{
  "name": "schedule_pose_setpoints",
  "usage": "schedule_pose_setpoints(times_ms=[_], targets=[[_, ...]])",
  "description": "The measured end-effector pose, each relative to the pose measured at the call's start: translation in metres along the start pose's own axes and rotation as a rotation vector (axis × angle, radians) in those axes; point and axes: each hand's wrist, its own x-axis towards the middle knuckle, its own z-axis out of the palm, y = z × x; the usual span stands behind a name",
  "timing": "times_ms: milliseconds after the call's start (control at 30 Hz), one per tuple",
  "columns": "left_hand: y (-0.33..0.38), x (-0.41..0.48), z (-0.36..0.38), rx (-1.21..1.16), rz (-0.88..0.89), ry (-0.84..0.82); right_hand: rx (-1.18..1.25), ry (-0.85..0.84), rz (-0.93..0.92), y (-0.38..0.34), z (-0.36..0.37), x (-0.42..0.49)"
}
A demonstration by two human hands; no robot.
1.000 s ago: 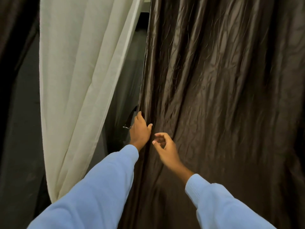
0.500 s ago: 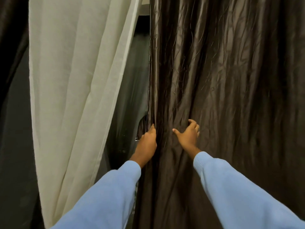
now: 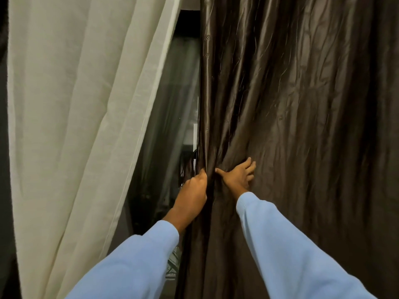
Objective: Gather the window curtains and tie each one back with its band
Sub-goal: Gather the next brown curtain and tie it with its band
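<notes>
1. The dark curtain [image 3: 291, 126] hangs at full length. Its free edge serves here as the landmark for the other places.
2. The left hand [image 3: 193, 188] is at this edge, and its grip is clamped on it, with the fingers curled round the hem.
3. The right hand [image 3: 236, 178] lies just right of the edge, on the face of the cloth. Its grip is apart: the fingers are spread and the thumb points toward the left hand. Folds run together between the two hands.
4. Left of the edge is the window glass [image 3: 181, 108], and further left the cream curtain [image 3: 75, 126] hangs loose.
5. The dark cloth looks glossy and crinkled, so it is probably light, soft and rather slippery. Folds may slide out of a weak hold. It seems best to close one hand round the whole bunch at this height.
6. No band can be made out.
</notes>
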Motion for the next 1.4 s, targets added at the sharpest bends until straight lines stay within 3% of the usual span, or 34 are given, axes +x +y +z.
schedule_pose_setpoints(times_ms=[200, 367, 567, 700, 800, 1000, 1167, 1400], targets=[[-0.008, -0.016, -0.020, -0.072, 0.024, 0.043, 0.133, -0.106, -0.017, -0.004, 0.004, -0.004], [-0.021, -0.021, -0.035, -0.061, 0.034, 0.019, 0.122, -0.067, 0.004, -0.014, 0.008, -0.007], [-0.016, -0.028, -0.035, -0.229, 0.089, 0.131, 0.165, -0.132, -0.055, -0.010, 0.012, 0.000], [-0.010, -0.031, -0.032, -0.333, 0.102, 0.176, 0.057, 0.048, -0.071, -0.011, 0.017, -0.013], [-0.008, -0.033, -0.030, -0.372, 0.097, 0.188, 0.033, 0.059, 0.008, -0.008, 0.017, -0.016], [-0.011, -0.026, -0.026, -0.294, 0.069, 0.169, 0.008, 0.028, 0.060, -0.008, 0.018, -0.008], [-0.025, -0.018, -0.012, -0.029, -0.034, 0.123, -0.070, 0.030, 0.002, 0.008, 0.019, 0.003], [-0.040, -0.001, 0.004, 0.084, -0.032, 0.106, -0.017, 0.063, -0.104, 0.018, 0.032, 0.010]])
